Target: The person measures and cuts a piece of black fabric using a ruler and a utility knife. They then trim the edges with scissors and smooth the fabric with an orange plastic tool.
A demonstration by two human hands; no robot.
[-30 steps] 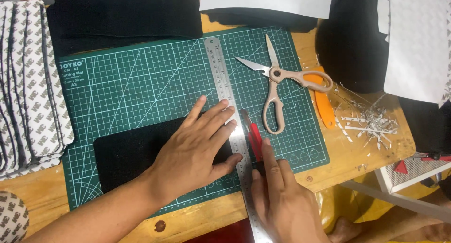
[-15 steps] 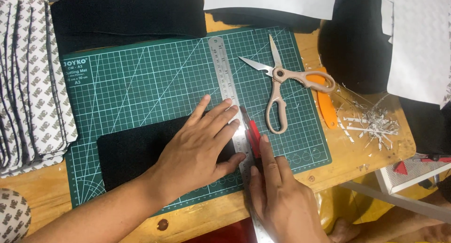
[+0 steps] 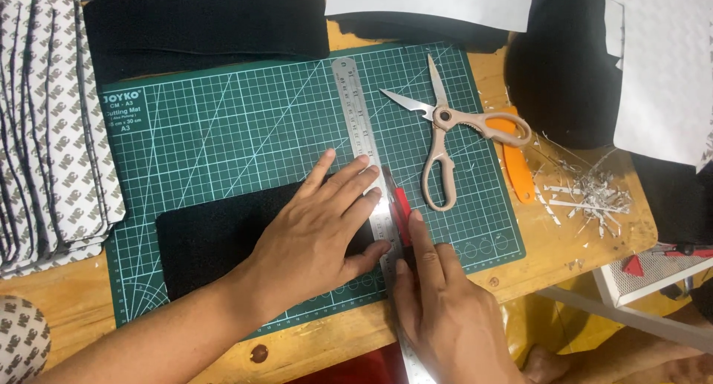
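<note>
My left hand [image 3: 316,232] lies flat with fingers spread, pressing a steel ruler [image 3: 358,109] down over a black sheet [image 3: 204,239] on the green cutting mat [image 3: 223,124]. My right hand [image 3: 445,317] grips a red utility knife [image 3: 401,206], index finger stretched along it, its blade against the ruler's right edge just beyond the left fingertips. The ruler runs from the mat's far edge toward me, its near part hidden under my hands.
Open scissors [image 3: 442,142] with beige handles lie on the mat's right side, an orange cutter [image 3: 516,161] beside them. Paper scraps [image 3: 594,194] litter the wooden table. Stacked patterned pieces [image 3: 52,131] sit left; black material [image 3: 200,16] and white sheets [image 3: 661,64] lie behind.
Both hands and the knife hold nearly the same place along the ruler; only the camera view has shifted slightly.
</note>
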